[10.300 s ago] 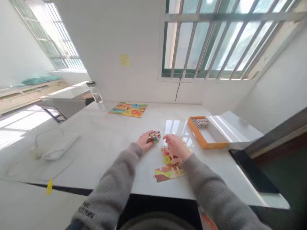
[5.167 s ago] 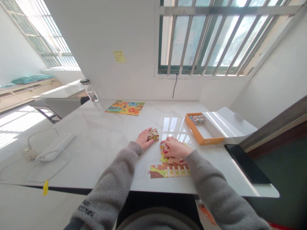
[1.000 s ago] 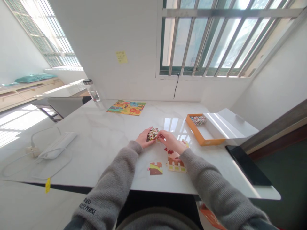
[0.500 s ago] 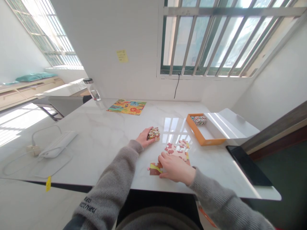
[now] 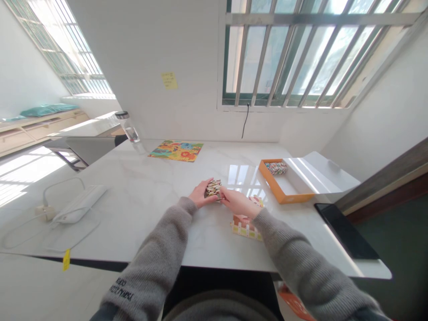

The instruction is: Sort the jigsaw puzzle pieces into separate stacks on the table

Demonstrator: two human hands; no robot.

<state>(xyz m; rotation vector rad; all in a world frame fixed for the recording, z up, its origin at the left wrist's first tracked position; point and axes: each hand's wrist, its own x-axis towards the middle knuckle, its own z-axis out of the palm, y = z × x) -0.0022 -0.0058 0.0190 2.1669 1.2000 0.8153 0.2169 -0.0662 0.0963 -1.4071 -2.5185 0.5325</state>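
Two hands at lower centre, our left hand (image 5: 200, 195) and right hand (image 5: 238, 202), seem clasped from opposite sides on a small stack of printed jigsaw pieces (image 5: 213, 188), keeping it squared.

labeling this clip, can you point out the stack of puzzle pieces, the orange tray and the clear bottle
stack of puzzle pieces (image 5: 213, 188), head view, top of the stack
orange tray (image 5: 269, 183), head view, its left rim
clear bottle (image 5: 129, 133), head view, middle of its body

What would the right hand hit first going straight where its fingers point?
The right hand would meet the stack of puzzle pieces, seemingly touching its fingertips, though depth is unclear.
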